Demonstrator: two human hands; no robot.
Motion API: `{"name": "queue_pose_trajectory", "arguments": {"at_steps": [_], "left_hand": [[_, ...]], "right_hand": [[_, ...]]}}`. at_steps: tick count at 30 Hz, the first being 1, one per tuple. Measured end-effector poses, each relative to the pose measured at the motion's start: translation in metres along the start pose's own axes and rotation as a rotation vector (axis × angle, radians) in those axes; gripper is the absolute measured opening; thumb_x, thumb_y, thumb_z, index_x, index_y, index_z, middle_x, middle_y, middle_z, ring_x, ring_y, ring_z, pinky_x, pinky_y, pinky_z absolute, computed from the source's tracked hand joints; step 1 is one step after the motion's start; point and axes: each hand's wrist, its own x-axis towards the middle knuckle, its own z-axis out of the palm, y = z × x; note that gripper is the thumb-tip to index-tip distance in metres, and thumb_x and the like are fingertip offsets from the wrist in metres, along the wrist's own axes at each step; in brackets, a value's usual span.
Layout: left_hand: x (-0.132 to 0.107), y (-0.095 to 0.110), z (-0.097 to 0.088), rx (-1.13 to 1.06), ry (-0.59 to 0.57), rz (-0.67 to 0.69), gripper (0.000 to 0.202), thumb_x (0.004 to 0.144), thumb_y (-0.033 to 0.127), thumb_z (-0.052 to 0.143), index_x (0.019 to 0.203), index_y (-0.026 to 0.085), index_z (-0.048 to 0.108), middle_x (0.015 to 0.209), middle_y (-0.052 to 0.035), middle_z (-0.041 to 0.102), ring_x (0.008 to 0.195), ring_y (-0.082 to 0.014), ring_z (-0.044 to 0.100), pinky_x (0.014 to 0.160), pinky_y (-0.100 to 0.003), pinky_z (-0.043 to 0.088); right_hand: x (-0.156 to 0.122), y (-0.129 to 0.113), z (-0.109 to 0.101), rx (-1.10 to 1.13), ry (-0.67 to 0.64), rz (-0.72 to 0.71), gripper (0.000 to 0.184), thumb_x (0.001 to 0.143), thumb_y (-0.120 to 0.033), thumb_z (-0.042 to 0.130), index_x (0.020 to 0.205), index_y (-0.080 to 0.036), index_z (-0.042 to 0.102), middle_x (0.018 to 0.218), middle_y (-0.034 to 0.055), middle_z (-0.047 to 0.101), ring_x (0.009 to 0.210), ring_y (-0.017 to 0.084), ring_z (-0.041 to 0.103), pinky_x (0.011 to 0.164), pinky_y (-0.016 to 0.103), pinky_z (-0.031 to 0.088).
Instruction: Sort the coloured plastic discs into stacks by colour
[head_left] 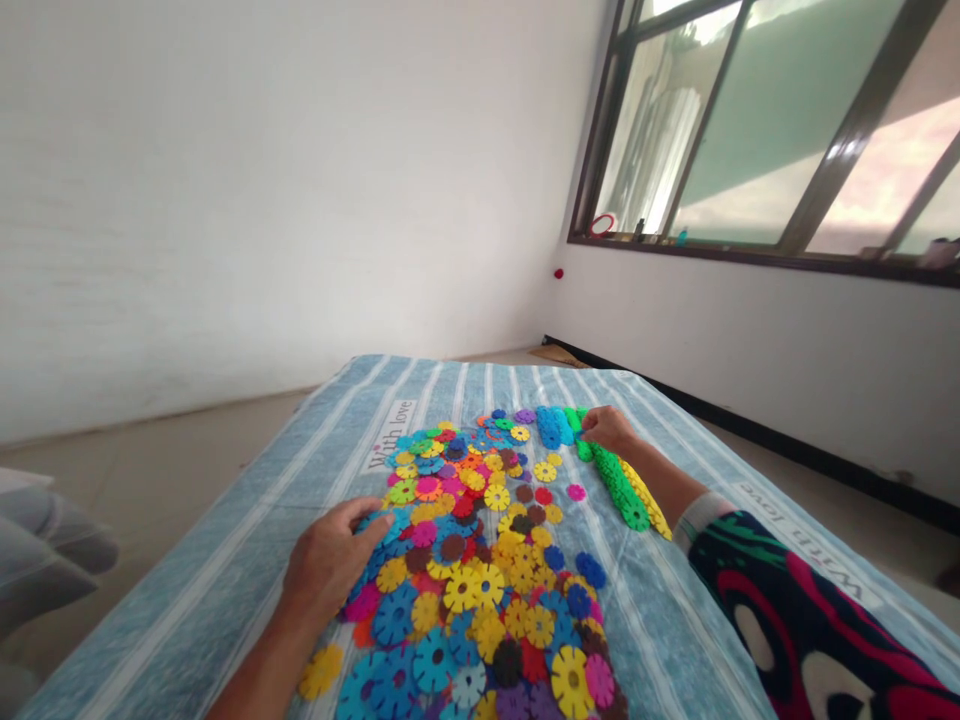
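- Fingers bunched, contents unclear to us, our right hand (611, 430) works beside green notched discs (619, 487), apparently colour-sorting.
- Our left hand (330, 552), thumb and fingers parted, touches the mixed pile (459, 588).
- Next placement likely calls for matching colour.

Striped cloth (675, 645) offered passage between the disc pile (461, 588) and the right sleeve (810, 610); farther up, the green stack (621, 487) and yellow stack (650, 498), side by side, obstructed it.
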Motion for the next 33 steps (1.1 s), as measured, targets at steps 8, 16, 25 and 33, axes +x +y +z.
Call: {"name": "queue_pose_trajectory", "arguments": {"at_steps": [8, 16, 25, 33], "left_hand": [[0.001, -0.001, 0.000, -0.015, 0.019, -0.028, 0.040, 0.062, 0.048, 0.057, 0.090, 0.023, 0.075, 0.092, -0.0051, 0.077, 0.085, -0.0282, 0.070, 0.077, -0.034, 0.052], [0.000, -0.002, 0.001, -0.026, 0.037, -0.036, 0.039, 0.062, 0.049, 0.058, 0.087, 0.024, 0.074, 0.089, -0.0039, 0.077, 0.082, -0.0269, 0.070, 0.074, -0.033, 0.052], [-0.001, 0.000, -0.001, -0.030, 0.007, -0.050, 0.042, 0.063, 0.050, 0.057, 0.090, 0.023, 0.074, 0.091, -0.0045, 0.077, 0.084, -0.0274, 0.070, 0.077, -0.033, 0.052], [0.000, -0.002, 0.002, -0.047, 0.016, -0.015, 0.038, 0.065, 0.049, 0.058, 0.088, 0.024, 0.074, 0.092, -0.0043, 0.077, 0.086, -0.0275, 0.070, 0.075, -0.033, 0.051]], "right_hand": [[0.018, -0.011, 0.019, -0.162, -0.118, -0.085, 0.024, 0.064, -0.008, 0.068, 0.084, -0.019, 0.078, 0.084, 0.0015, 0.074, 0.082, 0.018, 0.068, 0.062, 0.019, 0.043], [0.016, -0.012, 0.026, -0.281, -0.150, -0.094, 0.034, 0.070, -0.005, 0.063, 0.095, -0.023, 0.078, 0.100, 0.0053, 0.074, 0.095, 0.021, 0.068, 0.074, 0.022, 0.047], [0.008, -0.008, 0.018, -0.306, -0.053, -0.013, 0.036, 0.077, -0.009, 0.056, 0.104, -0.024, 0.075, 0.102, 0.0062, 0.074, 0.096, 0.020, 0.067, 0.077, 0.025, 0.047], [-0.023, -0.022, 0.004, -0.200, -0.018, -0.083, 0.027, 0.082, -0.016, 0.053, 0.094, -0.020, 0.076, 0.092, 0.0068, 0.075, 0.091, 0.022, 0.068, 0.072, 0.025, 0.045]]}}
